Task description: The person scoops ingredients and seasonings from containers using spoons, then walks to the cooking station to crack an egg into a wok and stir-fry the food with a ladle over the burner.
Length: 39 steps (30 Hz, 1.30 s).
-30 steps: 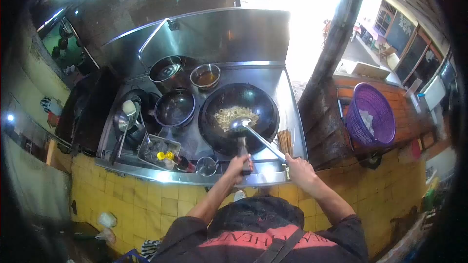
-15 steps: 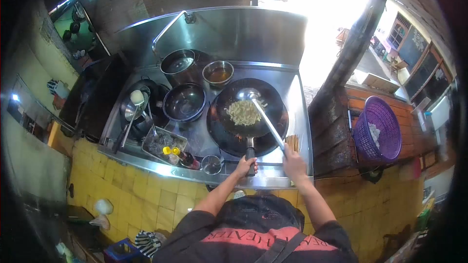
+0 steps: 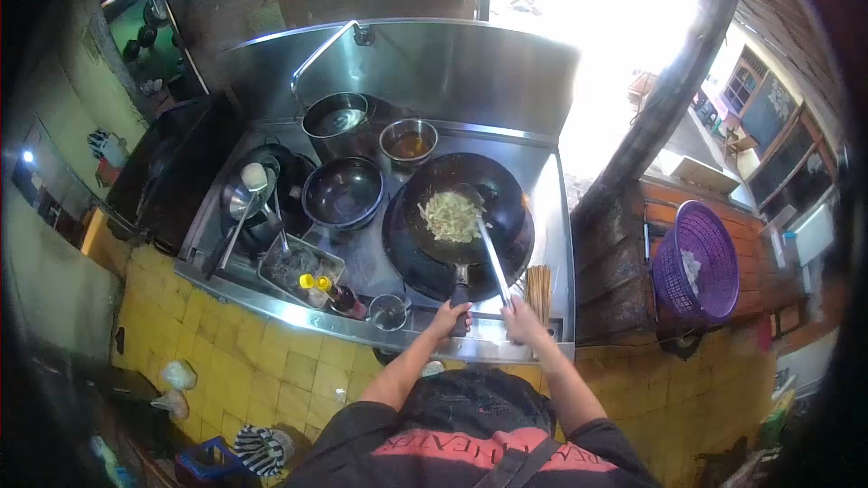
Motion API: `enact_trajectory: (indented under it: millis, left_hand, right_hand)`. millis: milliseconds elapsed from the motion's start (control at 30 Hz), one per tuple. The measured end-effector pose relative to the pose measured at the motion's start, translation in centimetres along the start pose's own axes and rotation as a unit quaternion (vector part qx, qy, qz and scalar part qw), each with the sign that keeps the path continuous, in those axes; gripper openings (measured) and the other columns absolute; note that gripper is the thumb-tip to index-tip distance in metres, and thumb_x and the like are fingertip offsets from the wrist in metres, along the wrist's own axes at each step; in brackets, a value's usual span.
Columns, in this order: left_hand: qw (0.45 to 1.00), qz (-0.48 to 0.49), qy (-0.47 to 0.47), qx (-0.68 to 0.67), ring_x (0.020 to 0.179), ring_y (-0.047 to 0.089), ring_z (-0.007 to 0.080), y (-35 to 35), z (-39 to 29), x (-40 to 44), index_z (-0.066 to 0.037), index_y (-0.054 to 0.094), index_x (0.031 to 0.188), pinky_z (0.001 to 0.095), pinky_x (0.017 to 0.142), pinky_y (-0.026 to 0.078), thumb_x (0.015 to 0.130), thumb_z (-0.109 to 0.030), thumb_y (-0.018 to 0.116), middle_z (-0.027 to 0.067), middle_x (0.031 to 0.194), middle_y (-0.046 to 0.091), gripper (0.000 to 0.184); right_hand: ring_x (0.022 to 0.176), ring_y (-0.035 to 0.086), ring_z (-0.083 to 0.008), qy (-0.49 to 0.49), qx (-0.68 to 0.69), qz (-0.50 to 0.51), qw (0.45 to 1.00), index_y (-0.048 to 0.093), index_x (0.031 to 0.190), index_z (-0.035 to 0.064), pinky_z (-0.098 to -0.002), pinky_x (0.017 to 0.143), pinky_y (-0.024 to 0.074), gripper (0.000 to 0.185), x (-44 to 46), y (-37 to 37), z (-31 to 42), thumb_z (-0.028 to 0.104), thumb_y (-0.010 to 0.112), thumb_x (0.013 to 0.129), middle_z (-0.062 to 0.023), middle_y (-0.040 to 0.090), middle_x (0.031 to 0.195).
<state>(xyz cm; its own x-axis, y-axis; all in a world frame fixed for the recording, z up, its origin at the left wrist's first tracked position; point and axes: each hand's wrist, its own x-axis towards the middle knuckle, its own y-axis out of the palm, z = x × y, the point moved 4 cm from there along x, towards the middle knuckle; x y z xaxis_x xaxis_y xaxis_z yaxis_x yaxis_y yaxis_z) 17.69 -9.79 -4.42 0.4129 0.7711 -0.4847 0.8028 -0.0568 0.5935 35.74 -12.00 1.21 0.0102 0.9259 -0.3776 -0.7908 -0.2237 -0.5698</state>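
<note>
A dark wok sits on the steel stove, with pale sliced food heaped in its middle. My left hand is wrapped round the wok's dark handle at the stove's front edge. To its right, my right hand is closed on the end of a long metal ladle. The ladle's bowl is at the right side of the food, partly hidden among it.
Left of the wok are a dark bowl, a steel bowl and a tall pot. Yellow-capped bottles and a glass line the front. A stick bundle lies right; a purple basket stands beyond.
The ladle's bowl has come down from the wok's far side into the food. My right hand has moved left and nearer my body. My left hand still grips the handle.
</note>
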Motion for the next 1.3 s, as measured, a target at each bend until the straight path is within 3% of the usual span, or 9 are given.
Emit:
enact_trajectory:
  millis: [100, 267, 400, 567, 633, 733, 967, 1167, 1300]
  left_hand:
    - [1.0, -0.015, -0.01, 0.003, 0.052, 0.053, 0.0134, -0.3, -0.1, -0.2, -0.006, 0.044, 0.091, 0.0283, 0.044, 0.047, 0.082, -0.013, 0.061, 0.0048, 0.067, 0.052, 0.02]
    - [1.0, -0.006, -0.021, -0.007, 0.05, 0.053, 0.0141, -0.6, 0.2, 0.4, -0.006, 0.044, 0.091, 0.0286, 0.042, 0.047, 0.081, -0.013, 0.062, 0.0051, 0.066, 0.052, 0.022]
    - [0.998, -0.012, -0.047, 0.028, 0.05, 0.053, 0.0151, -0.1, -0.4, 0.7, -0.005, 0.044, 0.087, 0.03, 0.043, 0.047, 0.082, -0.013, 0.061, 0.0056, 0.064, 0.051, 0.02]
    - [0.991, -0.109, -0.069, -0.021, 0.051, 0.05, 0.0143, 3.3, -1.0, -1.1, -0.004, 0.048, 0.077, 0.0274, 0.046, 0.045, 0.084, -0.018, 0.06, 0.0045, 0.064, 0.051, 0.02]
    - [0.967, -0.012, -0.09, -0.24, 0.053, 0.049, 0.0136, 9.6, -4.5, -6.3, -0.004, 0.047, 0.078, 0.0269, 0.05, 0.046, 0.086, -0.018, 0.057, 0.0039, 0.067, 0.05, 0.019]
    - [0.949, 0.072, -0.216, -0.218, 0.055, 0.048, 0.0124, 12.3, -7.4, -11.4, -0.004, 0.047, 0.078, 0.0258, 0.053, 0.046, 0.088, -0.017, 0.053, 0.0036, 0.069, 0.049, 0.018]
    - [0.995, -0.053, -0.083, 0.018, 0.057, 0.051, 0.0138, 5.0, -2.7, -6.8, -0.005, 0.048, 0.079, 0.0281, 0.052, 0.045, 0.087, -0.016, 0.053, 0.0035, 0.066, 0.051, 0.015]
    - [0.985, 0.025, -0.154, 0.072, 0.057, 0.053, 0.016, 9.4, -4.3, -12.8, -0.004, 0.049, 0.077, 0.0308, 0.056, 0.048, 0.086, -0.018, 0.055, 0.0059, 0.066, 0.053, 0.018]
    - [0.989, -0.015, -0.124, -0.073, 0.052, 0.054, 0.0163, 4.0, -5.7, -5.2, -0.005, 0.052, 0.071, 0.031, 0.055, 0.047, 0.086, -0.019, 0.054, 0.0053, 0.059, 0.053, 0.021]
  right_hand:
    - [0.087, 0.057, -0.0403, -0.13, -0.131, -0.041, 0.982, 0.047, 0.113, 0.0045, -0.047, 0.076, 0.045, 0.036, -2.9, -6.4, 5.8, 0.022, 0.054, 0.083, -0.0243, 0.06, 0.087]
    - [0.091, 0.058, -0.0387, -0.016, -0.296, 0.023, 0.955, 0.042, 0.122, 0.0082, -0.0457, 0.081, 0.0455, 0.044, -7.9, -8.9, 8.9, 0.019, 0.055, 0.081, -0.0226, 0.061, 0.093]
    - [0.088, 0.061, -0.0339, 0.066, -0.287, -0.079, 0.952, 0.053, 0.105, 0.0082, -0.0441, 0.077, 0.0475, 0.028, -4.3, -3.9, 8.2, 0.022, 0.056, 0.08, -0.0201, 0.062, 0.088]
    - [0.076, 0.063, -0.0264, -0.024, -0.174, 0.06, 0.983, 0.054, 0.114, 0.0113, -0.0355, 0.068, 0.0491, 0.038, -6.4, -10.3, 8.6, 0.017, 0.056, 0.077, -0.0167, 0.063, 0.082]
    - [0.079, 0.061, -0.034, 0.001, -0.29, 0.01, 0.957, 0.055, 0.111, 0.0165, -0.0408, 0.069, 0.0484, 0.034, -9.6, -13.4, 10.6, 0.021, 0.058, 0.078, -0.0169, 0.062, 0.082]
    - [0.089, 0.06, -0.0322, 0.074, -0.308, 0.034, 0.948, 0.051, 0.118, 0.0196, -0.0409, 0.078, 0.0481, 0.039, -11.1, -13.3, 12.5, 0.024, 0.056, 0.08, -0.0179, 0.062, 0.094]
    - [0.091, 0.059, -0.0342, -0.002, -0.232, 0.068, 0.97, 0.048, 0.118, 0.013, -0.0429, 0.079, 0.0474, 0.039, -11.3, -11.1, 11.6, 0.024, 0.056, 0.081, -0.0184, 0.061, 0.096]
    - [0.092, 0.058, -0.0382, 0.029, -0.266, 0.051, 0.962, 0.042, 0.122, 0.0157, -0.0458, 0.079, 0.047, 0.042, -12.2, -10.1, 11.3, 0.02, 0.055, 0.082, -0.0233, 0.059, 0.097]
    - [0.091, 0.058, -0.0389, 0.038, -0.258, 0.058, 0.964, 0.045, 0.118, 0.0107, -0.0462, 0.078, 0.0477, 0.036, -12.8, -10.1, 12.0, 0.015, 0.052, 0.082, -0.0243, 0.059, 0.093]
